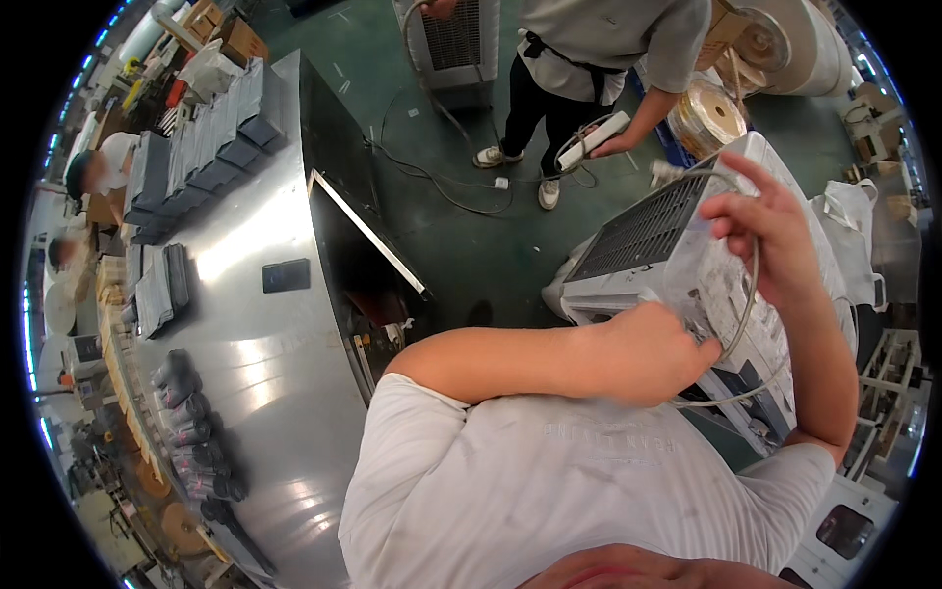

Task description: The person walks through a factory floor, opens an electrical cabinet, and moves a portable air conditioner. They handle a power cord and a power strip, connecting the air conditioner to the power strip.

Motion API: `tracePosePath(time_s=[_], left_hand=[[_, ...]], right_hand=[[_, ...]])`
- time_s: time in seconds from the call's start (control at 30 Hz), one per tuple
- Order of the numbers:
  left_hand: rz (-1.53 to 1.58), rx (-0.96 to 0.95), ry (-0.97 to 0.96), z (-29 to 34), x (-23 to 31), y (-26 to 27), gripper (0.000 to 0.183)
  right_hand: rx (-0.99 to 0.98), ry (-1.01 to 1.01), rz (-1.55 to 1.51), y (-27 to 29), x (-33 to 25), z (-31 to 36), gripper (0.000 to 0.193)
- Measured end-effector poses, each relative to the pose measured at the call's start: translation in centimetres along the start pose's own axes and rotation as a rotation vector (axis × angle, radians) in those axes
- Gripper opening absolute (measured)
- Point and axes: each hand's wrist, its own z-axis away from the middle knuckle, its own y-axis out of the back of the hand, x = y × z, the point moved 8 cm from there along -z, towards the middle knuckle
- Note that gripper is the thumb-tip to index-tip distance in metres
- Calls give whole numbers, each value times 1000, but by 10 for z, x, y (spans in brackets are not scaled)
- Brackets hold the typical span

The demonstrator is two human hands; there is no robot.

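Observation:
A pale power cord loops between my hands above a white air cooler with a dark slatted grille. My right hand is raised over the cooler's top, fingers bent round the cord near its plug end, which is slightly blurred. Reaching across my chest, my left hand is closed on the lower part of the loop beside the cooler. More cord trails below that hand along the cooler's side. The grip of the left fingertips is partly hidden.
Across from me a person holds a white power strip. Another cooler stands by them, and cords cross the green floor. At left, a metal table carries grey bundles and a phone.

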Motion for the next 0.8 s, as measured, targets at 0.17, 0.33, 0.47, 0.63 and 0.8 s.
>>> tracePosePath(time_s=[0.17, 0.33, 0.47, 0.63, 0.8], left_hand=[[115, -133, -118, 59, -32, -4, 27], [419, -34, -137, 92, -99, -13, 38], [438, 97, 188, 120, -217, -20, 48], [481, 133, 643, 150, -373, -50, 35], [1206, 676, 972, 158, -457, -64, 43]], right_hand=[[364, 197, -45, 45, -33, -20, 57], [427, 394, -130, 64, -57, -10, 48], [488, 345, -89, 56, -37, 20, 54], [463, 286, -47, 17, -17, 44, 57], [402, 246, 184, -27, -18, 54, 66]])
